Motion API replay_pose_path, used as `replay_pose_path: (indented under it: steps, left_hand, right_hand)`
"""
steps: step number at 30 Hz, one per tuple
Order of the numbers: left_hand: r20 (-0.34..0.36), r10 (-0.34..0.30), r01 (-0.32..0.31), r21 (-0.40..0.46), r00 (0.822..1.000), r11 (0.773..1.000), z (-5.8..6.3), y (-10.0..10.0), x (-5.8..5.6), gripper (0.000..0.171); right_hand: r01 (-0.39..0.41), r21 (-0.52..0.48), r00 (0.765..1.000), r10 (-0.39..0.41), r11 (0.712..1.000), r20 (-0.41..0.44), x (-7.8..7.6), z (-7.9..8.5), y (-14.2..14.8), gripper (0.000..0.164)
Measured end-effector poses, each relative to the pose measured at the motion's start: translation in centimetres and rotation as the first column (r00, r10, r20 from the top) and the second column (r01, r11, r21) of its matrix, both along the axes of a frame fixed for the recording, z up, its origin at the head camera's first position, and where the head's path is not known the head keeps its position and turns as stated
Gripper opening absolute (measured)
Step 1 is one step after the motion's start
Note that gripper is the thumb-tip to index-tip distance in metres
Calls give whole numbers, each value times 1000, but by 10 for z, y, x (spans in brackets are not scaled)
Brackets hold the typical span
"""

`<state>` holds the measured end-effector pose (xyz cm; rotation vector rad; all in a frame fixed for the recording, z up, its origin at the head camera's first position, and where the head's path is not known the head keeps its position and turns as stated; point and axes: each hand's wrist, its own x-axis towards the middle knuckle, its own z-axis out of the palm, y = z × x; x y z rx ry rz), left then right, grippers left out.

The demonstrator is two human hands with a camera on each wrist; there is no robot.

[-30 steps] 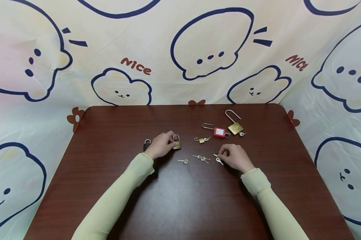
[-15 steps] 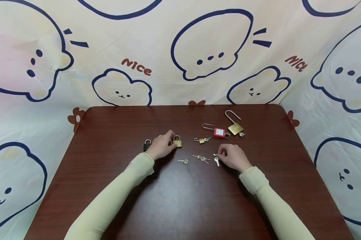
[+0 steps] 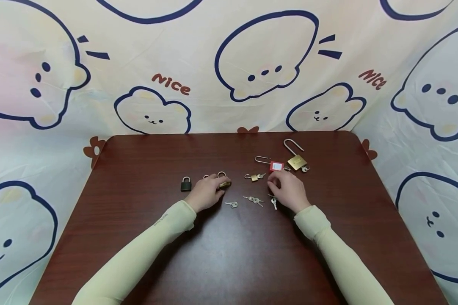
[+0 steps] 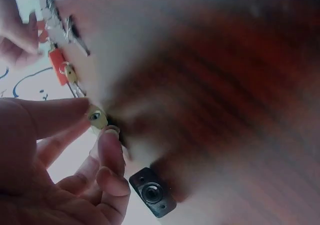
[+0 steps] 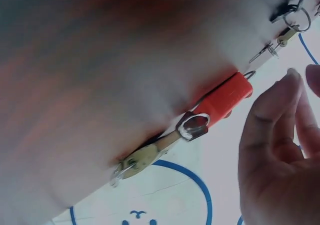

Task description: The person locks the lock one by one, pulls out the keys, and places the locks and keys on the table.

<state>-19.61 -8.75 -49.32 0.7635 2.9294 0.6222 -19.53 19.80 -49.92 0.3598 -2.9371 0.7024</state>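
Observation:
My left hand (image 3: 205, 192) pinches a brass padlock (image 3: 224, 185) between thumb and fingers. In the left wrist view, the padlock's keyhole end (image 4: 96, 116) faces the camera. Behind that hand a second shackle (image 3: 206, 176) peeks out, its body hidden. To the left stands a black padlock (image 3: 186, 184), its shackle closed. My right hand (image 3: 290, 191) hovers with loosely bent fingers and holds nothing. Just below its fingertips lies a pair of keys (image 3: 274, 203). The right wrist view shows a gap between thumb and fingers (image 5: 272, 102).
Toward the back right lie a red padlock (image 3: 276, 166), a large brass padlock (image 3: 297, 162) and a small brass padlock (image 3: 255, 178), all with raised shackles and keys. Loose keys (image 3: 253, 200) and another ringed key (image 3: 233, 204) lie across the middle of the brown table (image 3: 229, 254).
My right hand has let go of the keys and moved slightly up and left. My left hand has taken hold of the brass padlock and tipped it over.

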Motion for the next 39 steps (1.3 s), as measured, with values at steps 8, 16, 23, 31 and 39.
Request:
replay_pose_path:
  steps: [8,16,23,31,39]
  left_hand:
    - [-81,16,-18,-21,997,1000,-2,2,-2,48]
    - [-25,30,-32,-53,999,998,-4,3,-7,50]
    - [-35,43,-44,-24,998,999,-3,-1,-7,50]
    - [-47,58,-55,55,997,997,2,-4,-3,47]
    - [-31,89,-79,246,996,966,14,-5,-2,32]
  right_hand:
    - [-163,55,986,160,985,54,-20,-6,-24,40]
    - [-188,58,980,183,980,82,-29,-7,-33,23]
    - [-171,43,980,166,984,107,-28,-5,-31,23]
    - [-164,60,981,157,985,111,-31,-11,-28,22]
    - [-158,-117,972,175,981,155,-27,13,-30,22]
